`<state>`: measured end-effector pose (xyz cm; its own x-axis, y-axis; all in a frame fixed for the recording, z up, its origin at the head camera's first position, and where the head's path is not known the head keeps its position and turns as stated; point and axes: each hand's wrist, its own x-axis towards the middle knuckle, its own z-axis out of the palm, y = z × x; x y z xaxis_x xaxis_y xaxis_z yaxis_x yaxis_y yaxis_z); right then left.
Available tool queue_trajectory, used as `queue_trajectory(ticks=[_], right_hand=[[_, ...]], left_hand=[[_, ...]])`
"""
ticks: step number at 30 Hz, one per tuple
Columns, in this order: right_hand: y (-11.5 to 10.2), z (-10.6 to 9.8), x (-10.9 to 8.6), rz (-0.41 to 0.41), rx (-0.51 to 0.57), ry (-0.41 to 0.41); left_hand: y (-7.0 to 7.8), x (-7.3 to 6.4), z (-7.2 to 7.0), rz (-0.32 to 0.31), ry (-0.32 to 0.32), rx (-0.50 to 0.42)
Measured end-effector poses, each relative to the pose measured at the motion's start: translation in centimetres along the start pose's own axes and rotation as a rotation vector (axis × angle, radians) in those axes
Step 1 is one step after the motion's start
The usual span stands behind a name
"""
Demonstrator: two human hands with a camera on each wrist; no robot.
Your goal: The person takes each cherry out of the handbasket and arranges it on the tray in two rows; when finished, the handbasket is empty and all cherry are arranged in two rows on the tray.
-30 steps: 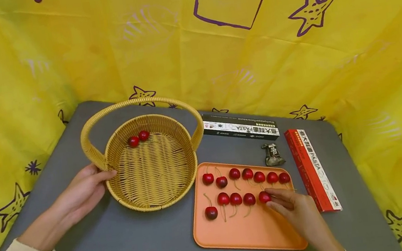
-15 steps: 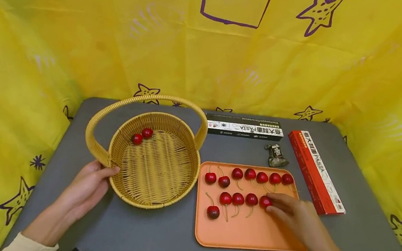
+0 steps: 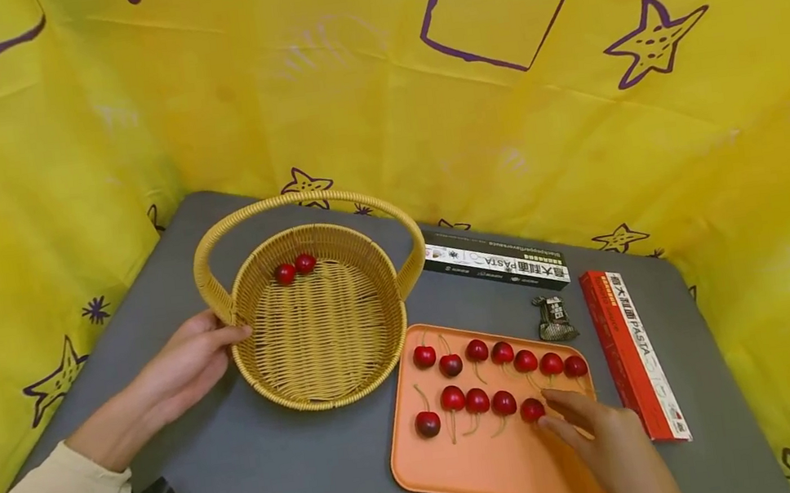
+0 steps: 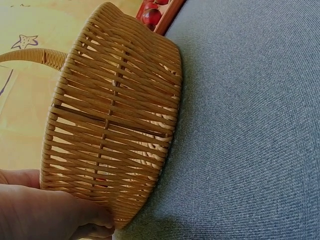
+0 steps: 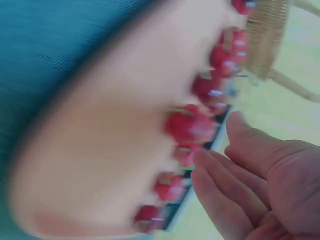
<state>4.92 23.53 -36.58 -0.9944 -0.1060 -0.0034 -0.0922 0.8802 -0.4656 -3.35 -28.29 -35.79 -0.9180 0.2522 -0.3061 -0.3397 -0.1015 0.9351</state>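
Observation:
My left hand [image 3: 194,357] grips the left rim of a round wicker basket [image 3: 333,402], with its thumb over the edge and fingers outside. Two cherries [image 3: 285,274] lie inside the basket, against its far wall. An orange tray [image 3: 482,474] to the right bears several cherries with stems, set in two rough rows. Over the tray's right part, my right hand [image 3: 603,435] has thumb and fingers apart, just right of the nearer row's end cherry [image 3: 532,410]. The right wrist view is blurred; there the right hand [image 5: 260,185] holds nothing.
A black pasta box [image 3: 497,265] lies behind the tray, and a red pasta box [image 3: 634,357] to its right. A small dark packet [image 3: 554,319] sits between them. Yellow patterned cloth [image 3: 345,80] hangs around the grey table [image 3: 284,490].
The right thumb and fingers were at the end cherry; now they have spread and drawn slightly back to the right. The left hand stays on the basket. The whole head view has shifted.

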Motion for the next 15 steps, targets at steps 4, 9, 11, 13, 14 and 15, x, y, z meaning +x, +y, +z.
queue_trajectory(ticks=[4, 9, 11, 13, 14, 15], right_hand=[[-2.3, -2.5, 0.8, -0.14, 0.027, 0.069], [-8.0, -4.1, 4.5, -0.435, 0.257, 0.038], [-10.9, -4.1, 6.5, -0.534, 0.371, -0.037], [-13.9, -3.9, 8.5, -0.612, 0.459, -0.124], [-15.4, -3.6, 9.5, -0.644, 0.483, -0.162], [-16.8, -3.3, 10.6, -0.674, 0.506, -0.2]], left_hand=[[0.1, 0.1, 0.5, 0.003, -0.003, 0.001], [0.2, -0.2, 0.5, -0.003, 0.017, -0.003], [0.2, -0.3, 0.5, -0.006, 0.024, -0.002], [0.3, -0.3, 0.5, -0.007, 0.022, -0.002], [0.3, -0.3, 0.5, -0.006, 0.021, -0.004], [0.3, -0.3, 0.5, -0.006, 0.021, -0.004]])
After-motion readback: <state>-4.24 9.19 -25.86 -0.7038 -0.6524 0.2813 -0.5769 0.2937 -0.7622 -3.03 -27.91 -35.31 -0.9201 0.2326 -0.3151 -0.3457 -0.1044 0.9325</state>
